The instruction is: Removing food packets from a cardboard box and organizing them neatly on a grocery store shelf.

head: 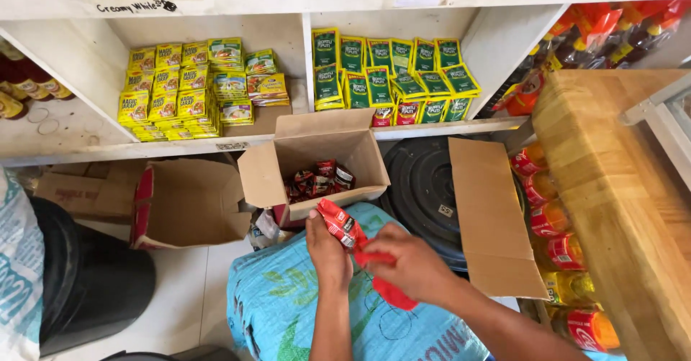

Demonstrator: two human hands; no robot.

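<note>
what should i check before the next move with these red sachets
1. Strip of red sachets held in both hands: ok. The left hand pinches its upper end and the right hand its lower part.
2. Firmness of each grip: cannot tell, the fingers cover the contact.
3. Open cardboard box within reach, flaps up: ok. It sits just above the hands on the blue woven sack.
4. Room in the box: ok. Only a few dark red sachets lie on its bottom.
5. Box footing on the sack: cannot tell.
6. Space on the shelf among the green packets: not ok, that bay looks nearly full.
</note>
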